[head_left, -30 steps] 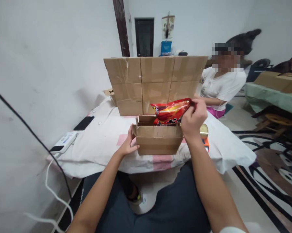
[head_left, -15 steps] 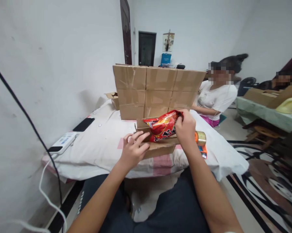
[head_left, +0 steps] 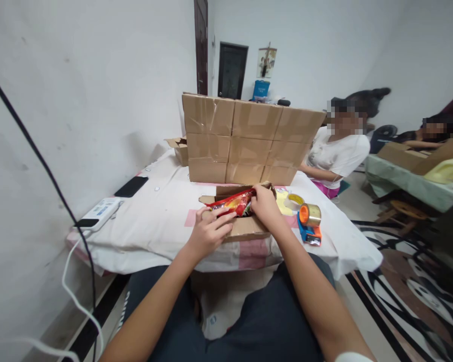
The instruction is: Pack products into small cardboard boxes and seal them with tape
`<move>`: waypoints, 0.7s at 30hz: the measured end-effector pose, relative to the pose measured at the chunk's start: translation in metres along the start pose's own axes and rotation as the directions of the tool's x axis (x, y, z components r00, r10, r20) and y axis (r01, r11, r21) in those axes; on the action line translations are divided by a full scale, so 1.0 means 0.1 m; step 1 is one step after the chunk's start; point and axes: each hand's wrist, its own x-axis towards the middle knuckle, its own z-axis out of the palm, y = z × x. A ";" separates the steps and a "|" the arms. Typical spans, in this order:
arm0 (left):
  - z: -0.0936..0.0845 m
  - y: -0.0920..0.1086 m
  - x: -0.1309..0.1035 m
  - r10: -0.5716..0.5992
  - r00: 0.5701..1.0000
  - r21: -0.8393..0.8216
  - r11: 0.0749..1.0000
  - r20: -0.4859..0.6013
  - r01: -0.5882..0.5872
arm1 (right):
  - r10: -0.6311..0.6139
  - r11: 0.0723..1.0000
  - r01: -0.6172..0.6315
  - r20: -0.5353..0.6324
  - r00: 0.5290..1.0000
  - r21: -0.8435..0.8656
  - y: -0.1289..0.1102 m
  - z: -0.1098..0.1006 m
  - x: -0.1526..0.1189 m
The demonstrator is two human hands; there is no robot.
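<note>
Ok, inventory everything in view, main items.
Open box: one, brown, centre
Bag: one, red, in open box
Stacked boxes: nine fronts, brown, behind
Small box: one, brown, back left
Tape dispenser: one, orange and blue, right
Tape rolls: two, gold and yellow, right
Phone: one, black, left
Power strip: one, white, left
Tables: two, white and green covers, front, right
People: two, white and dark tops, right
Rug: one, multicoloured, floor right
Left hand, right hand: two, bare, at bag

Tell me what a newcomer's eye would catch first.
Probably the shiny red packet at the mouth of the open cardboard box, with the left hand and right hand at it. Next, the wall of brown cartons behind, then the tape dispenser right of the box.
</note>
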 end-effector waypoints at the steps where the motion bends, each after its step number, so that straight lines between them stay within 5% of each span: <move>1: 0.00 -0.01 -0.01 -0.004 1.000 -0.006 1.000 0.001 0.004 | -0.004 1.000 0.004 0.058 0.998 -0.002 0.03 0.02 0.00; 5: -0.01 -0.02 -0.05 -0.012 1.000 -0.016 1.000 0.021 0.012 | -0.013 1.000 0.017 0.253 0.967 -0.014 0.20 0.09 0.02; 8: -0.02 -0.01 -0.06 -0.009 1.000 0.008 1.000 0.008 0.009 | -0.058 0.998 0.057 0.273 0.960 0.011 0.30 0.08 0.05; 10: -0.01 -0.02 -0.08 -0.041 0.997 0.048 0.998 -0.065 0.044 | -0.094 0.995 0.085 0.182 0.979 0.060 0.34 0.03 0.07; 12: 0.03 -0.05 -0.11 -0.130 0.980 0.007 0.991 -0.151 0.133 | -0.096 0.986 0.099 -0.028 0.995 0.133 0.39 -0.05 0.09; 14: 0.09 -0.09 -0.14 -0.284 0.937 -0.165 0.953 -0.203 0.254 | -0.040 0.976 0.095 -0.270 0.962 0.195 0.48 -0.12 0.11; 16: 0.17 -0.13 -0.17 -0.447 0.878 -0.395 0.848 -0.171 0.354 | 0.051 0.963 0.059 -0.391 0.919 0.264 0.62 -0.14 0.12; 18: 0.25 -0.17 -0.19 -0.537 0.840 -0.553 0.724 -0.076 0.412 | 0.141 0.924 0.002 -0.345 0.928 0.384 0.77 -0.12 0.13; 21: 0.33 -0.21 -0.23 -0.514 0.854 -0.620 0.646 0.079 0.446 | 0.150 0.842 -0.075 -0.099 0.984 0.535 0.94 -0.03 0.12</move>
